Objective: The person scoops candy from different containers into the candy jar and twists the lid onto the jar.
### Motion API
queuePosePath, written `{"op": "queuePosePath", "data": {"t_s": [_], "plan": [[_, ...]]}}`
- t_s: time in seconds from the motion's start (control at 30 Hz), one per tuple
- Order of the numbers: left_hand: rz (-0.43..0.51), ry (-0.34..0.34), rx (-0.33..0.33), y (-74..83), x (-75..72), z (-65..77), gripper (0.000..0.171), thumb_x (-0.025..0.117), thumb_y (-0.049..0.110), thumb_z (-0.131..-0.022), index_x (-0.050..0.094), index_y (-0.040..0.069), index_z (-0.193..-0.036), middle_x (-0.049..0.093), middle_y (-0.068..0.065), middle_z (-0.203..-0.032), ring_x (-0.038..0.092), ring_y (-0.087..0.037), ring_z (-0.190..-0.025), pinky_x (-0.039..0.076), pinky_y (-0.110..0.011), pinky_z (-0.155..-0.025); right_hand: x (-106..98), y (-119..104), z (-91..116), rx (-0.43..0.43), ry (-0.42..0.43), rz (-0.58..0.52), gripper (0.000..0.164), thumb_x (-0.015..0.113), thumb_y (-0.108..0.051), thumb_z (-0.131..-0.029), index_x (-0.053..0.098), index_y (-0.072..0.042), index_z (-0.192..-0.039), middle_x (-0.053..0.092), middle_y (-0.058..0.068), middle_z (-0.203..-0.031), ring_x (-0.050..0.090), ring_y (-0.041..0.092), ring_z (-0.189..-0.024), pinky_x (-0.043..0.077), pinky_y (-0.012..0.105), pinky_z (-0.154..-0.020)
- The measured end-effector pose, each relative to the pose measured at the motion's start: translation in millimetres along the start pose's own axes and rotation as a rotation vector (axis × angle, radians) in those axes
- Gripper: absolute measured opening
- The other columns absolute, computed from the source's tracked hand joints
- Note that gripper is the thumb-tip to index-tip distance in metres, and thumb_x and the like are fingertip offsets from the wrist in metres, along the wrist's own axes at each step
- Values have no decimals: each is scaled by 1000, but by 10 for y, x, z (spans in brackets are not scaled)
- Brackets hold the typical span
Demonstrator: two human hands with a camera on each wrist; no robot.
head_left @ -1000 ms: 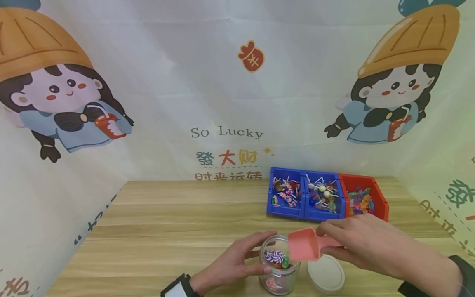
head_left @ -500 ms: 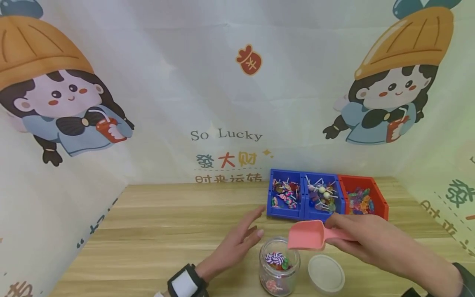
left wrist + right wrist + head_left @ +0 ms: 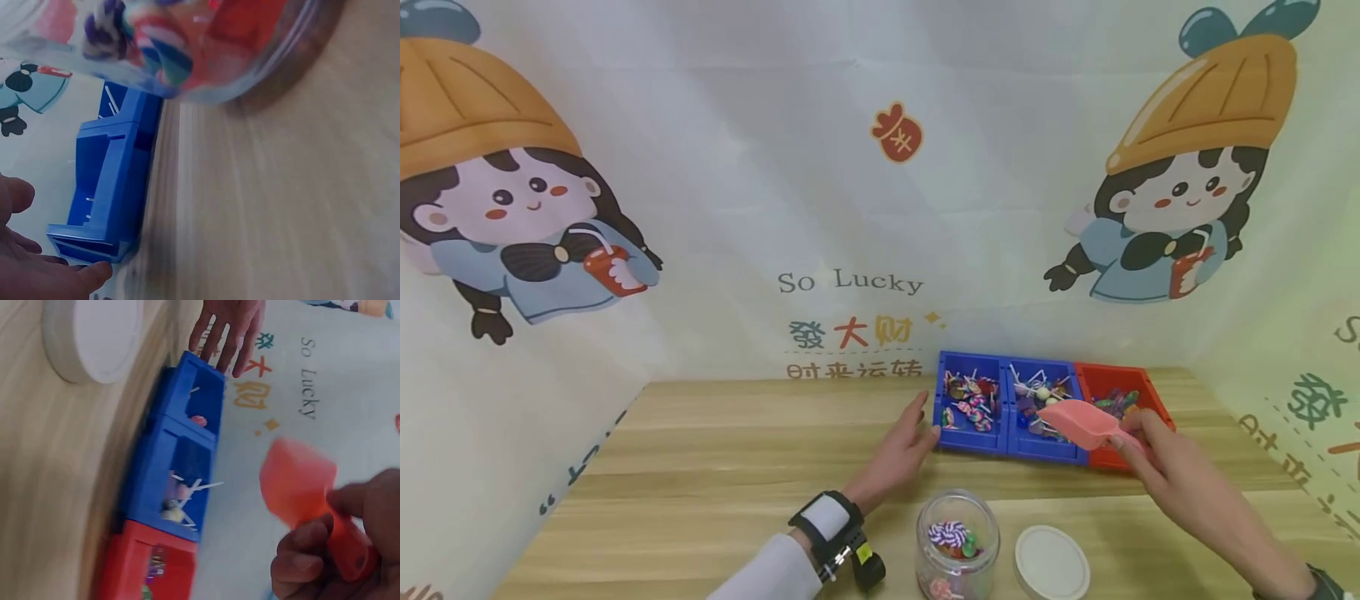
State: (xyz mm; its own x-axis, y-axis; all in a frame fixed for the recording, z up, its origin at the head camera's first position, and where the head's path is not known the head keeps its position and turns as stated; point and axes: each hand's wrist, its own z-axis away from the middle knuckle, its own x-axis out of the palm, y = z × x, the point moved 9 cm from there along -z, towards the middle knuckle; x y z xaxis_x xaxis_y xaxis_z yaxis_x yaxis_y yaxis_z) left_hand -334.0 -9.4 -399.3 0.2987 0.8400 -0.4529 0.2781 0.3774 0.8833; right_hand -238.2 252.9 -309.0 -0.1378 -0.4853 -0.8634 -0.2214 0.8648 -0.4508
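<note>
My left hand (image 3: 898,450) is at the left side of the left blue bin (image 3: 970,444), fingers extended and fingertips right at its wall. In the left wrist view its fingers (image 3: 94,278) are by the bin's end. My right hand (image 3: 1180,479) grips a pink scoop (image 3: 1078,423) by its handle. The scoop's bowl points left above the middle blue bin (image 3: 1048,451), overlapping its sticks in the head view. A red bin (image 3: 1108,459) adjoins on the right, partly hidden behind the scoop and hand. The left bin holds swirl lollipops, the middle one stick lollipops, the red one colourful translucent pieces.
Nearer the front stands an uncovered clear jar (image 3: 958,567) with some candies in it, a purple-and-white swirl among them. Its neighbour on the right is a round white lid (image 3: 1052,562), flat on the wooden table (image 3: 737,467). A printed cloth (image 3: 737,208) hangs behind.
My left hand has let go of the jar and moved up to the left blue bin. My right hand has carried the scoop from over the jar to above the bins.
</note>
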Motion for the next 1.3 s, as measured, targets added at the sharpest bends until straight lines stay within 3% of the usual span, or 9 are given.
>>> {"op": "queuePosePath", "data": {"t_s": [0.13,0.27,0.47,0.63,0.9,1.0,1.17,1.3], "plan": [[-40,0,9,-51,51,-107,58,36,15,-103,11,1,-153,15,-20,-159,19,-34,-147,16,-48,-121,2,238,25,66,94,7,30,46,-20,-102,48,9,-110,56,8,-76,45,14,-61,37,22,-49],[-78,-5,26,-70,63,-168,56,34,9,-103,10,-1,-153,16,-21,-158,19,-35,-147,17,-47,-121,-1,417,26,115,153,34,30,41,-13,-102,43,16,-110,50,10,-71,44,18,-60,34,24,-49],[-94,-23,27,-69,72,-207,57,35,8,-102,10,1,-153,20,-21,-157,23,-35,-145,19,-46,-121,103,693,-9,236,81,32,37,29,-13,-103,37,23,-108,45,16,-73,45,22,-61,35,28,-50],[-94,-29,20,-57,83,-221,57,35,9,-103,9,2,-153,18,-20,-158,22,-34,-146,19,-45,-121,183,784,-15,218,88,57,29,29,-10,-102,34,18,-97,42,13,-67,45,22,-57,36,30,-47],[-51,-38,-12,-106,134,-232,61,39,11,-102,8,5,-154,16,-16,-160,19,-31,-147,18,-45,-121,344,911,-50,330,33,50,33,34,-14,-100,32,19,-99,39,12,-65,45,22,-53,35,29,-44],[-17,-41,-30,-142,147,-225,63,41,13,-102,7,6,-154,14,-15,-160,17,-29,-148,17,-45,-122,383,929,-77,351,14,55,41,41,-16,-98,31,23,-106,40,15,-69,46,23,-56,36,29,-45],[28,-90,-50,-166,154,-144,65,42,20,-102,6,3,-154,11,-17,-160,14,-30,-148,14,-45,-122,482,1036,-2,482,-104,-1,64,46,-27,-100,19,23,-128,44,19,-75,50,21,-56,44,30,-47],[39,-105,-40,-152,82,-9,66,41,20,-102,5,1,-153,10,-21,-159,16,-35,-147,14,-48,-121,424,1030,92,504,-144,90,74,44,-41,-100,20,23,-125,42,21,-77,49,24,-61,41,29,-49]]}}
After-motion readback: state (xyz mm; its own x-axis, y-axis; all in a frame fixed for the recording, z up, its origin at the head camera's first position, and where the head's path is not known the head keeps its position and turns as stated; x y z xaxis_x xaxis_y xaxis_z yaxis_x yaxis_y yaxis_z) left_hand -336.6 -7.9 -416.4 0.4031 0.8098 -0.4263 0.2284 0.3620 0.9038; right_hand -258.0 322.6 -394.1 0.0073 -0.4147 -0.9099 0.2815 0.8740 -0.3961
